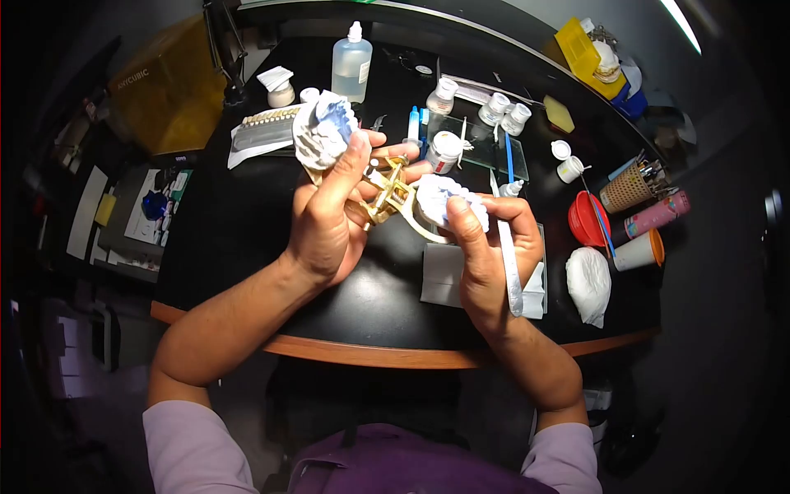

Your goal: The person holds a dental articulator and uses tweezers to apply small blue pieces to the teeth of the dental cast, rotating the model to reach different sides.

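A brass-coloured dental articulator (393, 191) is held opened out above the table between my two hands. My left hand (325, 218) is closed around its left side, the thumb against a white plaster dental cast (317, 148) with a blue patch. On the other arm sits a second plaster dental cast (436, 198), also marked with blue. My right hand (494, 263) grips that cast between thumb and fingers. A slim white-handled tool (510, 272) lies along the same hand, its tip pointing away from me; its working end is hard to make out.
Beyond my hands stand a clear liquid bottle (352, 70), a white jar (444, 151) and several small bottles (496, 109). A row of teeth (271, 117) lies at the left. On the right are a red bowl (587, 218), a paper cup (640, 251) and a white bag (589, 286).
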Action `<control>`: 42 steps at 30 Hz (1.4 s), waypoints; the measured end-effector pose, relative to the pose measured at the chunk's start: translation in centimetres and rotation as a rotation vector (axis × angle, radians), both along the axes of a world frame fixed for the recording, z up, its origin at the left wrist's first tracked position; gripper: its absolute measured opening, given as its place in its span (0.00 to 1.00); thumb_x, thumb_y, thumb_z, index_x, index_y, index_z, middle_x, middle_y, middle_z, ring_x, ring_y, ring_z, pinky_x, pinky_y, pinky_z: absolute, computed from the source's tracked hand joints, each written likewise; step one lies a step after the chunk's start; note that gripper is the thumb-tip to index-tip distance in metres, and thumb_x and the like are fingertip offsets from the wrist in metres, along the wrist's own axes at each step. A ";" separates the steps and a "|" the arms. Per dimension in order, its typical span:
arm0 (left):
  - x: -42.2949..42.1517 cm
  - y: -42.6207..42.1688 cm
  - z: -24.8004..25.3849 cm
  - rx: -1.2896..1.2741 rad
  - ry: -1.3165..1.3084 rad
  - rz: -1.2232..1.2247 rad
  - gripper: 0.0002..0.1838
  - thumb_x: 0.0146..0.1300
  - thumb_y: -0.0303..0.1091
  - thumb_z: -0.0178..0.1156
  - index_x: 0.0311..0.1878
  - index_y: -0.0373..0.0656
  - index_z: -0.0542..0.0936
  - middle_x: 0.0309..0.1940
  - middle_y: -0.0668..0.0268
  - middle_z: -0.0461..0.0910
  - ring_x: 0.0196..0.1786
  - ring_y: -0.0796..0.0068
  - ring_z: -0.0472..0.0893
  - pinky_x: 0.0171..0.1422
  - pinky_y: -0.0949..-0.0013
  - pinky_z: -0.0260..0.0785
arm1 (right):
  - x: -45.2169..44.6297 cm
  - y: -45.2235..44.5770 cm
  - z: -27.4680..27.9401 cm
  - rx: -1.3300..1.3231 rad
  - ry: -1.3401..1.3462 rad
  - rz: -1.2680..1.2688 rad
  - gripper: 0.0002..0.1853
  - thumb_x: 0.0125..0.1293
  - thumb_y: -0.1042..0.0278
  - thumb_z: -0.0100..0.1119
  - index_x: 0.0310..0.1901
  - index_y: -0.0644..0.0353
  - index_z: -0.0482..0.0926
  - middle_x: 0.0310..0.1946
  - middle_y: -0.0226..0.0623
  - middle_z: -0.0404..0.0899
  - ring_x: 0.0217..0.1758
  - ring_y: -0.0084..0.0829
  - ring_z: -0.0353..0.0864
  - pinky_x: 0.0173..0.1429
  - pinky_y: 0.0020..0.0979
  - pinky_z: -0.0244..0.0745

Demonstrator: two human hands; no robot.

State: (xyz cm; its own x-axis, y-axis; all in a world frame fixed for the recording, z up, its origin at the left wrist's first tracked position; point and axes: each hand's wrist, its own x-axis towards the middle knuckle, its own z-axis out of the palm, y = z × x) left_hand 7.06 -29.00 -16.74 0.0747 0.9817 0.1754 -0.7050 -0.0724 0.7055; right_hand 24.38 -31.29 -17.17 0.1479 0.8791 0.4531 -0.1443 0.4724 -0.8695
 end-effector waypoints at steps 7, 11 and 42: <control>-1.2 0.9 0.9 -0.114 0.081 0.033 0.18 0.77 0.48 0.52 0.51 0.41 0.74 0.48 0.46 0.83 0.49 0.57 0.87 0.54 0.57 0.83 | 0.3 -0.2 0.9 0.068 -0.165 0.049 0.23 0.77 0.57 0.43 0.59 0.70 0.74 0.52 0.50 0.82 0.56 0.33 0.80 0.62 0.35 0.71; -0.9 0.7 1.2 -0.171 0.132 0.060 0.18 0.76 0.48 0.54 0.51 0.41 0.74 0.47 0.48 0.83 0.47 0.60 0.88 0.50 0.61 0.85 | 0.9 1.0 0.7 0.242 -0.332 -0.057 0.20 0.78 0.64 0.39 0.62 0.70 0.65 0.55 0.58 0.80 0.62 0.37 0.79 0.67 0.37 0.71; -1.9 1.6 1.1 -0.233 0.178 0.004 0.17 0.72 0.46 0.59 0.47 0.40 0.76 0.41 0.50 0.85 0.43 0.60 0.88 0.46 0.63 0.85 | 2.2 2.3 0.6 0.375 -0.318 0.286 0.07 0.57 0.89 0.65 0.36 0.69 0.83 0.32 0.44 0.84 0.38 0.30 0.86 0.62 0.52 0.81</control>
State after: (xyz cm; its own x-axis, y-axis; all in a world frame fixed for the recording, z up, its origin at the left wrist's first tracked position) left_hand 5.13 -27.37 -15.62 0.0800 0.9943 -0.0707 -0.5685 0.1037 0.8161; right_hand 26.60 -28.96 -16.56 -0.2675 0.6342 0.7254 -0.0706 0.7380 -0.6711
